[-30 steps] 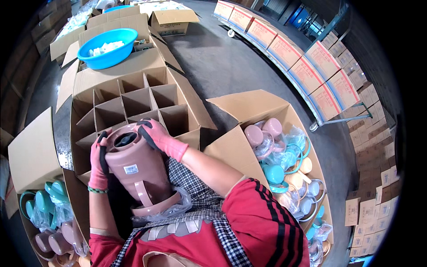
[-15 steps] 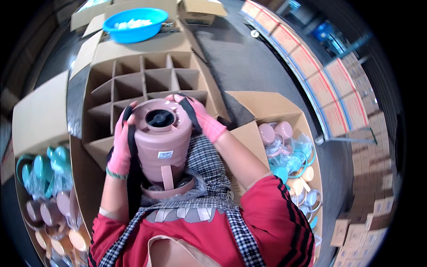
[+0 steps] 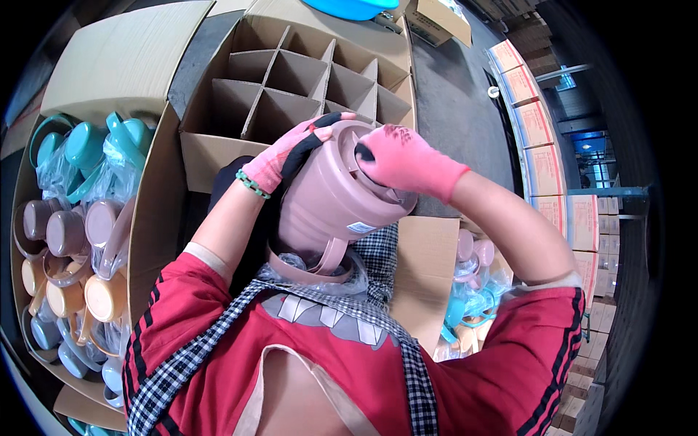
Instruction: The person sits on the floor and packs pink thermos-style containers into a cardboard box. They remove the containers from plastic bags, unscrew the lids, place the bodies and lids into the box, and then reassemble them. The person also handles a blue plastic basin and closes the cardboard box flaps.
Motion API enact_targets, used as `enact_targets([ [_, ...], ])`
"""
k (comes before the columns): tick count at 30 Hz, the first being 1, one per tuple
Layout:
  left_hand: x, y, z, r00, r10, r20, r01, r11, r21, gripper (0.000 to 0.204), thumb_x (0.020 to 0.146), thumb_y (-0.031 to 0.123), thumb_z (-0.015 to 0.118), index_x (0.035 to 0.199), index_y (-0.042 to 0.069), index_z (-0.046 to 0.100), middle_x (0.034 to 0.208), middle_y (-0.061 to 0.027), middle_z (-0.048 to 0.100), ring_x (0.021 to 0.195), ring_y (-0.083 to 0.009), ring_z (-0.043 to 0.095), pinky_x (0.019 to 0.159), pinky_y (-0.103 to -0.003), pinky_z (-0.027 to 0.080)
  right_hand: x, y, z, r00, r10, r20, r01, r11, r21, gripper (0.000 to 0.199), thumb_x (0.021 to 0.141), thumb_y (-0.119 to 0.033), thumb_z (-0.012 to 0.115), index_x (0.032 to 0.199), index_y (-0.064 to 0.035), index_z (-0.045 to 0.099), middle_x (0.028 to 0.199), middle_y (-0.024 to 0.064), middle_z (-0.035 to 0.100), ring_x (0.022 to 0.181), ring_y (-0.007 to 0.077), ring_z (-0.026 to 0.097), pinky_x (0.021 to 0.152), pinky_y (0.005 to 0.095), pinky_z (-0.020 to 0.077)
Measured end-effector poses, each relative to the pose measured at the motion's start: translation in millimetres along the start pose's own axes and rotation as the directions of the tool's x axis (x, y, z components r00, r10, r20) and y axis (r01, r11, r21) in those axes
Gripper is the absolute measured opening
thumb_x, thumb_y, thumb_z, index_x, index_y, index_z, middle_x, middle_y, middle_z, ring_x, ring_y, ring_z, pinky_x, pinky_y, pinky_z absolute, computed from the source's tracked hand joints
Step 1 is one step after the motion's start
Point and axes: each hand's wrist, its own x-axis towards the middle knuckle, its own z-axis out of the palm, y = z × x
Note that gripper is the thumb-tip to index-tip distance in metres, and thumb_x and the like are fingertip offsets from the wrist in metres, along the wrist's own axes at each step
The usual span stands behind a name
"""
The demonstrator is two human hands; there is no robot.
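Right now both gloved hands grip a pink jug point(image 3: 331, 196) held against the person's lap, tilted so its mouth faces up and away toward the divided box point(image 3: 305, 80) just beyond. The left hand point(image 3: 291, 152), in a pink and black glove, clasps the jug's upper left rim with fingers curled over the edge, which steadies it. The right hand point(image 3: 407, 160) wraps over the right side of the mouth, thumb tucked at the opening, so the two hands brace the jug from opposite sides.

The jug is a dusty pink plastic body, round and smooth, with a dark opening at the top, a handle loop point(image 3: 331, 254) running down its near side and a small pale label low on the wall. Its base rests in crinkled clear plastic wrap point(image 3: 305, 280) on the apron.

To the left, an open carton point(image 3: 153, 232) holds stacked teal, brown and orange cups in bags; to the right another carton point(image 3: 422, 269) holds pink and teal ones.
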Motion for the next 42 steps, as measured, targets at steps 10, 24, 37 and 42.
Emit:
enact_targets([
  [10, -3, 4, -14, 1.000, -0.009, -0.001, 0.009, 0.991, -0.134, 0.073, 0.075, 0.047, 0.057, 0.127, 0.000, 0.038, 0.121, -0.0118, 0.048, 0.111, -0.0184, 0.046, 0.097, -0.030, 0.033, 2, 31, -27, 0.575, -0.790, 0.213, 0.702, 0.343, -0.624, 0.017, 0.066, -0.017, 0.059, 0.082, -0.0113, 0.057, 0.103, 0.0036, 0.050, 0.096, 0.0233, 0.047, 0.082, 0.0372, 0.0406],
  [24, 7, -7, -23, 0.997, -0.050, -0.050, 0.041, 0.985, -0.170, 0.067, 0.076, 0.045, 0.057, 0.123, 0.000, 0.043, 0.117, -0.0113, 0.051, 0.105, -0.0181, 0.050, 0.093, -0.029, 0.038, 20, -1, -7, 0.989, 0.059, 0.134, -0.054, 0.998, -0.038, 0.031, 0.078, -0.030, 0.053, 0.077, 0.0000, 0.057, 0.077, 0.0156, 0.058, 0.074, 0.0319, 0.056, 0.068, 0.0372, 0.0449],
  [37, 12, -11, -19, 0.998, -0.055, -0.011, 0.053, 0.989, -0.142, 0.074, 0.072, 0.048, 0.059, 0.125, -0.001, 0.041, 0.117, -0.0111, 0.050, 0.107, -0.0187, 0.048, 0.094, -0.029, 0.035, 13, 54, -13, 0.433, -0.870, 0.237, 0.839, 0.293, -0.460, 0.011, 0.066, -0.016, 0.056, 0.074, -0.0080, 0.057, 0.092, 0.0024, 0.050, 0.098, 0.0230, 0.045, 0.088, 0.0386, 0.0377],
  [42, 14, -11, -20, 0.997, -0.069, -0.043, 0.064, 0.990, -0.123, 0.075, 0.072, 0.048, 0.060, 0.124, -0.001, 0.041, 0.119, -0.0119, 0.049, 0.108, -0.0190, 0.048, 0.094, -0.030, 0.035, 27, 57, -9, 0.513, -0.790, 0.336, 0.802, 0.301, -0.516, 0.013, 0.068, -0.019, 0.055, 0.071, -0.0062, 0.053, 0.091, 0.0074, 0.051, 0.094, 0.0217, 0.049, 0.079, 0.0342, 0.0404],
])
